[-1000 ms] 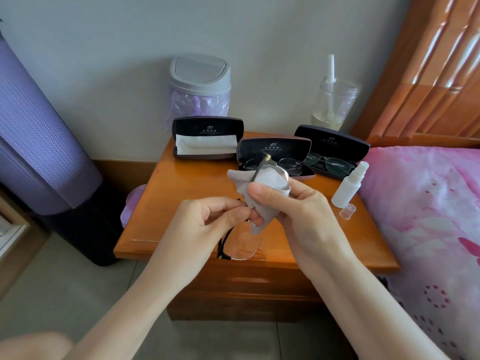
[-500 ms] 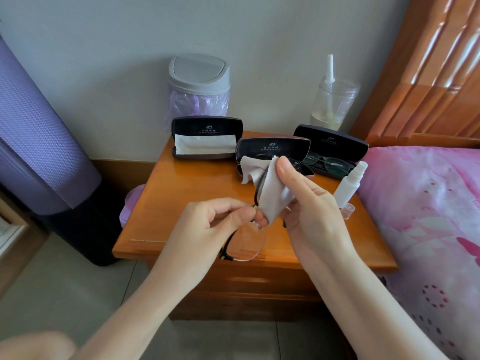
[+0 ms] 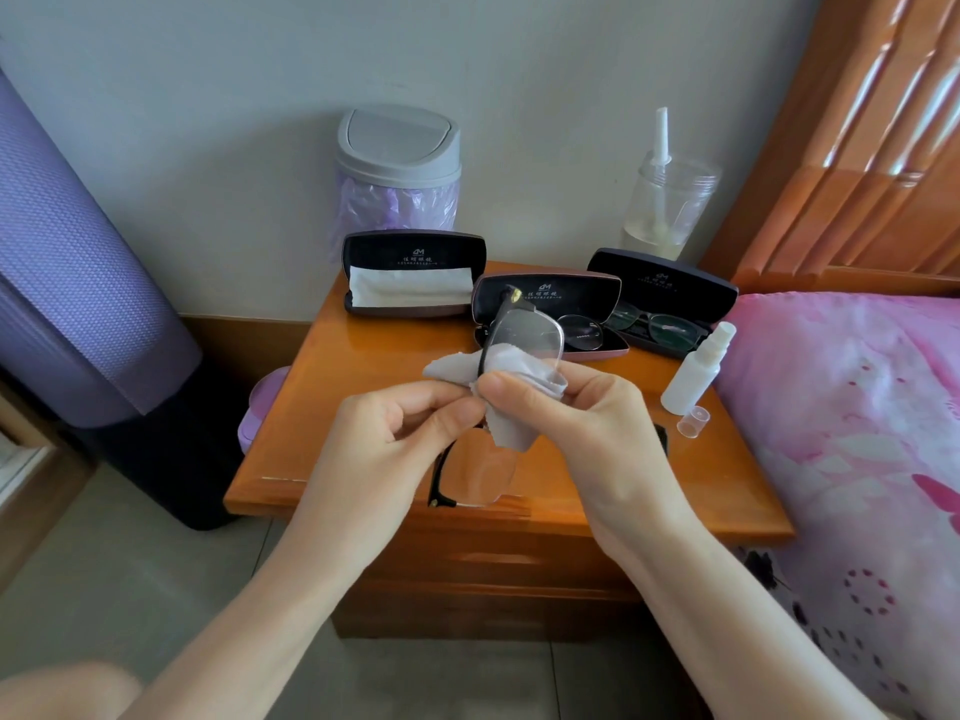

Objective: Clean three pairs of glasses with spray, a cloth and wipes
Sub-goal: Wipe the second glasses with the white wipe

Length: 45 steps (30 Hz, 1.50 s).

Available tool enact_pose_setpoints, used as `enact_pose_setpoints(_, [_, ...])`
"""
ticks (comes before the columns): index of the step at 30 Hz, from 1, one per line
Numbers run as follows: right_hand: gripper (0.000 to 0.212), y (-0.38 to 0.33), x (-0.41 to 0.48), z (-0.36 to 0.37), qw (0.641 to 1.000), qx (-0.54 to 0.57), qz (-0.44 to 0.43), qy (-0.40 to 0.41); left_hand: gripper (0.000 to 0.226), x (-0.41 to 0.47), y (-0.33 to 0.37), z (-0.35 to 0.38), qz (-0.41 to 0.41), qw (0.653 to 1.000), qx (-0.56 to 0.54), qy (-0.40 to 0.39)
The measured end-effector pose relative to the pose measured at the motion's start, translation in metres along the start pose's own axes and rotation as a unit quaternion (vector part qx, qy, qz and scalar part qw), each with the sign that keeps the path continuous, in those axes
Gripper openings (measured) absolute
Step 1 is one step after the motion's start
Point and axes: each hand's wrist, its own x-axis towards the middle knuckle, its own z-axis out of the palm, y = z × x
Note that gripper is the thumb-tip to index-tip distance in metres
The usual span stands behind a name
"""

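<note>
- My right hand (image 3: 582, 428) is closed on the grey cloth (image 3: 511, 402), thumb in front and fingers behind, pinching the lower part of the upper lens (image 3: 527, 337) through the fabric
- My left hand (image 3: 395, 449) is closed too, thumb and forefinger nipping the glasses (image 3: 483, 407) at the bridge, touching my right thumb
- The frame's long axis stands nearly upright between my hands: one lens rises above my right thumb, the lower lens (image 3: 480, 472) hangs bare beneath my left fingers, over the front edge of the nightstand (image 3: 322, 418)
- As I judge it, the cloth hand is the nearer one to the upper lens and need only slide upward along it; the lower lens lies down and to the left of that grip, so reaching it calls for shifting the cloth or turning the frame
- Behind my hands, toward the back edge, three open cases: the left case (image 3: 413, 275) holds a white wipe, the middle case (image 3: 550, 314) and right case (image 3: 662, 301) each hold a pair
- The spray bottle (image 3: 696, 371) stands near the right edge, its clear cap (image 3: 693, 421) just in front of it
</note>
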Motion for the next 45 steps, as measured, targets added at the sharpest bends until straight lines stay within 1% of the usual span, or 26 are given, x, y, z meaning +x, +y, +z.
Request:
enact_pose_setpoints(4, [0.023, 0.000, 0.002, -0.002, 1.000, -0.014, 0.006, -0.009, 0.014, 0.001, 0.000, -0.002, -0.012, 1.000, -0.007, -0.005])
enact_pose_setpoints(6, [0.024, 0.002, 0.002, -0.002, 1.000, -0.010, 0.008, 0.003, 0.016, 0.002, -0.001, -0.003, -0.020, 1.000, -0.008, -0.018])
enact_pose_setpoints(9, [0.030, 0.005, 0.003, 0.000, 1.000, 0.006, 0.017, 0.015, 0.016, 0.002, 0.001, -0.004, -0.012, 0.999, -0.003, -0.036])
enact_pose_setpoints(15, [0.031, -0.003, 0.007, -0.007, 0.996, 0.057, 0.018, 0.059, 0.022, 0.001, -0.001, 0.001, -0.002, 0.998, 0.024, -0.063])
enact_pose_setpoints(18, [0.031, -0.006, 0.006, -0.007, 0.994, 0.077, 0.018, 0.078, 0.022, 0.001, -0.002, 0.004, 0.000, 0.998, 0.022, -0.055])
enact_pose_setpoints(21, [0.035, -0.003, 0.006, -0.008, 0.994, 0.030, 0.008, 0.108, 0.021, 0.000, -0.002, 0.007, -0.003, 0.999, 0.009, -0.042])
enact_pose_setpoints(23, [0.035, -0.002, 0.006, -0.009, 0.993, 0.027, -0.002, 0.113, 0.020, 0.000, -0.002, 0.007, -0.005, 1.000, 0.003, -0.031])
enact_pose_setpoints(27, [0.043, -0.001, 0.005, -0.009, 0.993, 0.038, -0.020, 0.107, 0.020, 0.000, -0.001, 0.008, 0.000, 1.000, -0.003, -0.015])
enact_pose_setpoints(30, [0.045, 0.000, 0.005, -0.008, 0.994, 0.039, -0.022, 0.104, 0.020, -0.001, 0.000, 0.007, -0.006, 1.000, -0.021, -0.010])
enact_pose_setpoints(33, [0.042, 0.001, 0.004, -0.006, 0.994, 0.042, -0.014, 0.103, 0.018, -0.001, 0.002, 0.006, -0.009, 1.000, -0.025, 0.000])
enact_pose_setpoints(36, [0.042, 0.004, 0.004, -0.004, 0.994, 0.044, -0.008, 0.096, 0.014, -0.001, 0.002, 0.006, -0.019, 0.999, -0.034, 0.027])
enact_pose_setpoints(38, [0.043, 0.006, 0.003, -0.002, 0.995, 0.047, -0.007, 0.083, 0.011, 0.000, 0.001, 0.005, -0.027, 0.998, -0.047, 0.039])
enact_pose_setpoints(42, [0.034, 0.008, 0.000, 0.001, 0.999, 0.027, 0.004, 0.046, 0.013, 0.000, 0.001, 0.001, -0.021, 0.998, -0.047, 0.038])
enact_pose_setpoints(45, [0.030, 0.009, 0.000, 0.002, 0.999, 0.025, 0.012, 0.017, 0.012, 0.002, 0.000, -0.002, -0.015, 0.999, -0.027, 0.035])
